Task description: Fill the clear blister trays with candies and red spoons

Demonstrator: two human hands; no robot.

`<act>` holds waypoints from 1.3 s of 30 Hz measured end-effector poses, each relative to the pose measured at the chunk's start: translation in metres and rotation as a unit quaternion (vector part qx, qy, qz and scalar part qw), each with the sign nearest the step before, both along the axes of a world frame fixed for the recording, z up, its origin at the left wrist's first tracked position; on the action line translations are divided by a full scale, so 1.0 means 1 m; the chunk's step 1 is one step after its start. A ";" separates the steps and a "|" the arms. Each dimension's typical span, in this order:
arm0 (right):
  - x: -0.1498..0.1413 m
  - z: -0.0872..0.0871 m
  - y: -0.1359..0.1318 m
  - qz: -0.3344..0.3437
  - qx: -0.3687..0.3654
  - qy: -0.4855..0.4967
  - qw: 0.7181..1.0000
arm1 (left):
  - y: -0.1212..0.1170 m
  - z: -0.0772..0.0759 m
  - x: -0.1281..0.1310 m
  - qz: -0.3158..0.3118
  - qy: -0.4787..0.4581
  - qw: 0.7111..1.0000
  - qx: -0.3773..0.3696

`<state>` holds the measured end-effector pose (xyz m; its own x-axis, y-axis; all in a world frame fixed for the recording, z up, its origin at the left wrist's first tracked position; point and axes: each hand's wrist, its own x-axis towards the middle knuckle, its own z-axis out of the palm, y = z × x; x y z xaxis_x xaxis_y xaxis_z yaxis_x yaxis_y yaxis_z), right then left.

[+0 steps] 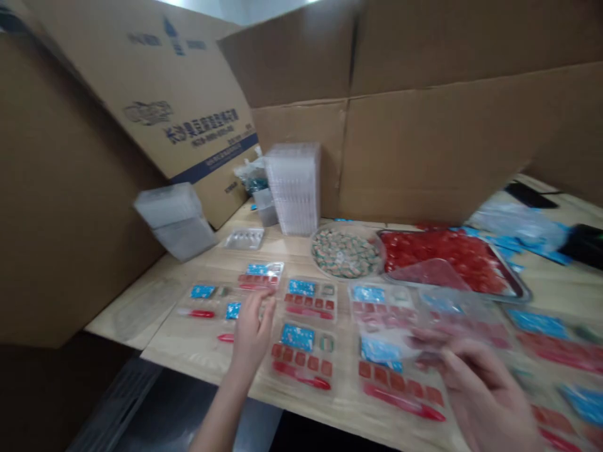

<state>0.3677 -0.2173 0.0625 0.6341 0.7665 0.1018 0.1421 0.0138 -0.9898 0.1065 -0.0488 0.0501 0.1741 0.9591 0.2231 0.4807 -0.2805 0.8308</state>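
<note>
My left hand (254,329) reaches over the left trays, fingers bent together near a clear compartment tray (281,270) with a blue packet and red pieces. Whatever its fingertips hold is hidden. Partly behind that hand is another tray with a blue packet (233,310) and a red pen-shaped item (226,338). On the right, my right hand (480,386) is closed in a pinch on a blurred, whitish see-through plastic piece (396,342). Beneath it sits a filled tray (355,395) with a blue packet, red squares and a red pen-shaped item.
Behind the trays stand a round tub (346,251) of small wrapped pieces and a metal tray (522,290) heaped with red pieces. Stacked clear trays (294,188) rise at the back; more stacked trays (176,216) lean at left. Cardboard (424,150) walls the back.
</note>
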 end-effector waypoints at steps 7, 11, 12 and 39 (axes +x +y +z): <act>-0.013 0.001 -0.005 0.131 0.009 0.153 0.980 | -0.087 -0.001 0.082 -0.218 -0.307 0.852 -0.364; 0.002 -0.008 -0.031 0.251 -0.103 0.060 0.961 | -0.071 0.014 0.085 -0.196 -0.233 0.893 -0.331; 0.008 -0.010 -0.037 0.254 -0.124 0.054 0.958 | -0.067 0.017 0.083 -0.197 -0.215 0.903 -0.316; 0.190 -0.039 0.096 0.051 -0.285 -0.493 0.821 | -0.112 -0.029 0.108 -0.385 0.277 0.863 0.173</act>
